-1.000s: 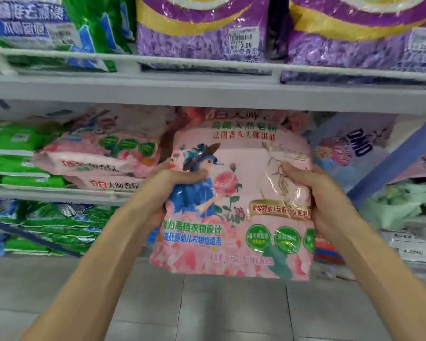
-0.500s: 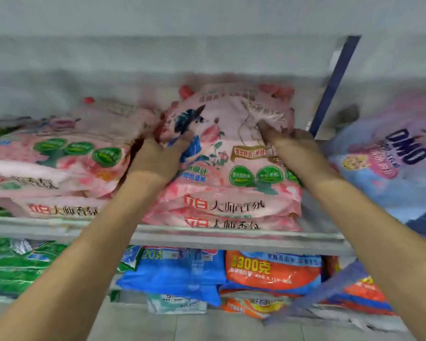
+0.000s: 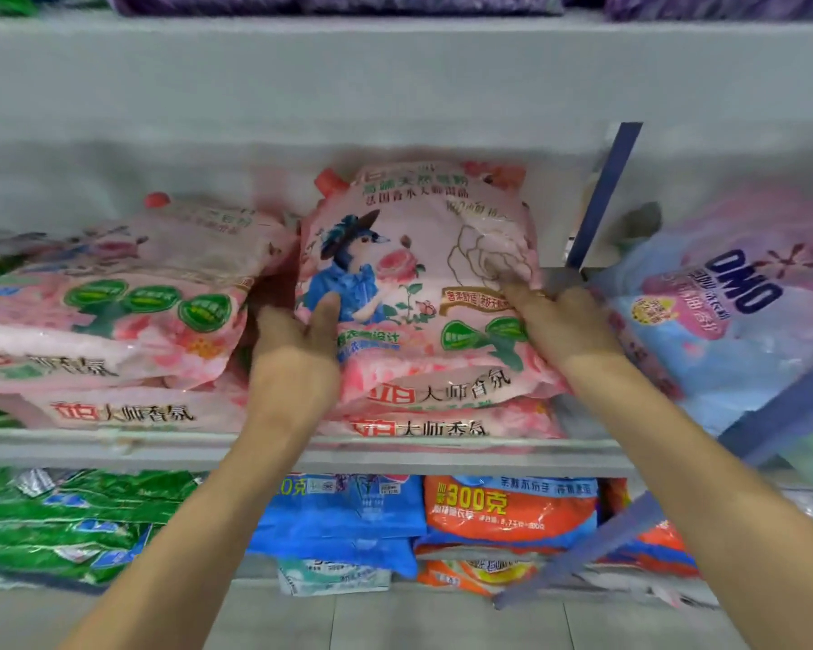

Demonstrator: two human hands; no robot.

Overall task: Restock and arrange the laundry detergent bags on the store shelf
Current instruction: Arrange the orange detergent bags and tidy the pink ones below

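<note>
Head view: pink detergent bag (image 3: 418, 274) seated atop its stack (image 3: 442, 426) on the shelf (image 3: 113, 450).
Left hand (image 3: 296, 354) and right hand (image 3: 564, 326) grip its sides; next, likely release and square it.

This is a shop, in its laundry aisle. Grey metal shelves (image 3: 113, 450) cross the whole frame in tiers, each packed with sealed, printed goods in multiples. The same pink detergent bag (image 3: 418, 255) repeats in two flat stacks at the centre. An OMO bag (image 3: 733, 293) lies at the right, green bags (image 3: 76, 518) at lower left, and blue bags (image 3: 343, 513) and orange bags (image 3: 508, 513) marked "300克" at lower centre. Purple bags (image 3: 329, 2) line the top edge. A tiled floor (image 3: 442, 621) shows at the bottom.
</note>
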